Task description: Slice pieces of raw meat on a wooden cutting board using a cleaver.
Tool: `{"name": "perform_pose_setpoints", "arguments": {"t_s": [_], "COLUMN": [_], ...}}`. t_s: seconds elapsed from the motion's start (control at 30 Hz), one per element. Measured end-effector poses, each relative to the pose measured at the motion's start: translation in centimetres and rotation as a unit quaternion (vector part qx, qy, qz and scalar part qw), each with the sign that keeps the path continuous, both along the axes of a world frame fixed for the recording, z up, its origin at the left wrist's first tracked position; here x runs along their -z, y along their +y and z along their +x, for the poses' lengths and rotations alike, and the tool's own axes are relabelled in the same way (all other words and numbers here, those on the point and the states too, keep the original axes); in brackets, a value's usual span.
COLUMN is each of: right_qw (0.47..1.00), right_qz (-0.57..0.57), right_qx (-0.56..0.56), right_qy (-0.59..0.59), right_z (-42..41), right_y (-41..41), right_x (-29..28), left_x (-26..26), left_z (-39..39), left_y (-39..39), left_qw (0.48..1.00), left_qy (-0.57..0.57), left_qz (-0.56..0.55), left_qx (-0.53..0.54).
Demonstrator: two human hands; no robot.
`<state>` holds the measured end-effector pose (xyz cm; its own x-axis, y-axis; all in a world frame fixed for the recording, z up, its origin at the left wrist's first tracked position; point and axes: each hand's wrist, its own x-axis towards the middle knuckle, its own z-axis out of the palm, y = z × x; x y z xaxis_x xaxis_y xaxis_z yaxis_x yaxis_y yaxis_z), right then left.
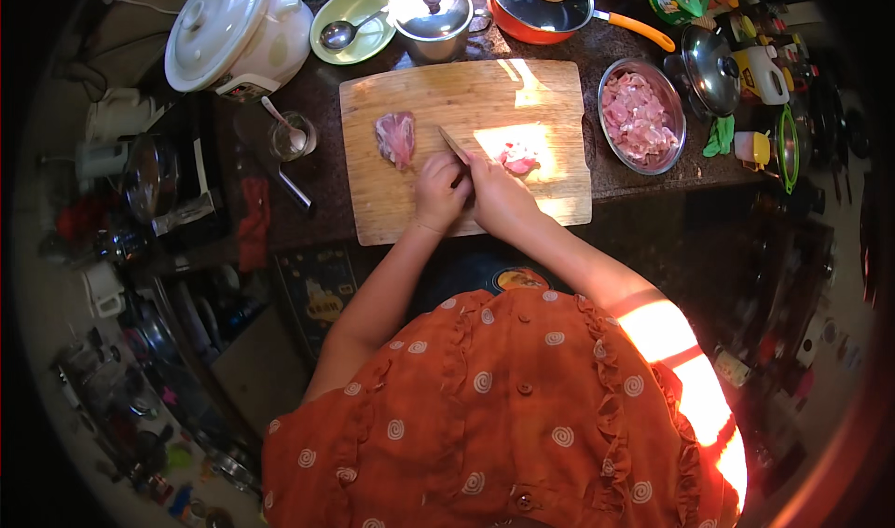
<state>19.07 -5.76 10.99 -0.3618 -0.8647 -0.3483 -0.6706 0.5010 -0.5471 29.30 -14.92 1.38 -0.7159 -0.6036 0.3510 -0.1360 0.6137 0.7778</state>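
My right hand [502,194] grips a kitchen knife [453,143], whose blade points up and to the left over the wooden cutting board [412,210]. Close beside it, my left hand [440,187] rests on the board with curled fingers by the blade. Whatever may lie under those fingers is hidden. A larger piece of raw meat [396,138] lies on the board's left part. To the right of the knife, a small pile of cut raw meat [518,157] sits partly in bright sunlight.
Right of the board stands a bowl [682,147] heaped with cut raw meat. Behind are a lidded steel pot [431,21], an orange-handled pan [538,33] and a green dish [360,49] with a ladle. A white electric cooker [269,46] and a glass jar [308,143] are on the left.
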Motion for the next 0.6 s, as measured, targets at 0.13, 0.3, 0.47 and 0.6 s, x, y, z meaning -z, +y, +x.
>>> {"name": "perform_pose_setpoints", "arguments": {"t_s": [0.13, 0.3, 0.47, 0.6], "right_qw": [0.994, 1.000, 0.995, 0.941], "right_qz": [-0.109, 0.016, -0.067, -0.308], "right_qx": [0.010, 0.017, 0.034, 0.015], "right_qy": [0.004, -0.001, -0.068, -0.140], "right_z": [0.1, 0.6, -1.3, -1.6], "right_y": [2.0, 3.7, -2.3, -0.6], "right_x": [1.1, 1.5, 2.3, 4.1], "left_x": [0.5, 0.8, 1.0, 0.5], "left_z": [0.2, -0.1, -0.5, 0.0], "left_y": [-0.2, -0.4, -1.1, -1.0], "left_qw": [0.999, 0.999, 0.992, 0.999], "left_qy": [0.000, 0.006, -0.018, 0.004], "left_qz": [-0.026, -0.028, -0.122, -0.020], "left_qx": [0.021, 0.018, 0.025, 0.030]}}
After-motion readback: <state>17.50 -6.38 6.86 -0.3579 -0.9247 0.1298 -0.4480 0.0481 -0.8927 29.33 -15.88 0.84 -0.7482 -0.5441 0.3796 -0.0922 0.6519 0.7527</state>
